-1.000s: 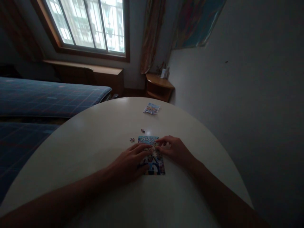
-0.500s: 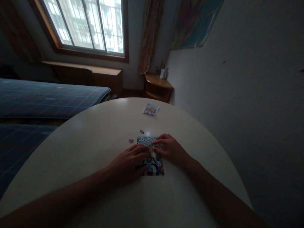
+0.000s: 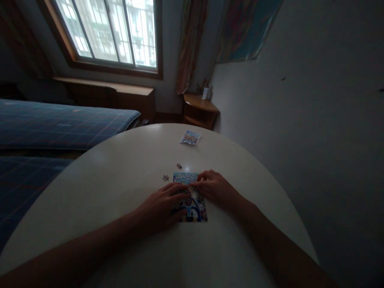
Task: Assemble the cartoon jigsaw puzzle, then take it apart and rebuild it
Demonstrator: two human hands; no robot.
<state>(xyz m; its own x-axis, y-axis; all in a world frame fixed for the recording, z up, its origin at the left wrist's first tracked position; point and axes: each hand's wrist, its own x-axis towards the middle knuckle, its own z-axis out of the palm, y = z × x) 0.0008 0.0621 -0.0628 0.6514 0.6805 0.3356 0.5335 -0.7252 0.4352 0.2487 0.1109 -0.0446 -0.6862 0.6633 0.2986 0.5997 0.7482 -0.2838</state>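
Observation:
A colourful jigsaw puzzle [image 3: 192,214] lies flat on the white round table, with white lettering along its far edge and a blue cartoon figure on its near part. A light gap shows near its middle. My left hand [image 3: 168,202] rests on the puzzle's left side, fingers stretched out and spread. My right hand [image 3: 214,186] is over the right side, its index finger extended to the puzzle's middle, close to the left fingertips. Whether a piece is under that finger is hidden. Two loose jigsaw pieces lie apart: one piece [image 3: 166,178] left of the puzzle, another piece [image 3: 179,166] beyond it.
Near the far edge of the table [image 3: 120,168] lies a small printed picture packet [image 3: 191,138]. A bed with a blue plaid mattress [image 3: 60,124] stands at the left. A wooden corner cabinet [image 3: 201,103] is behind the table, and a wall runs along the right.
My right hand's fingers have shifted slightly, the index finger now stretching further left over the puzzle's middle. My left hand and the loose pieces have stayed in place.

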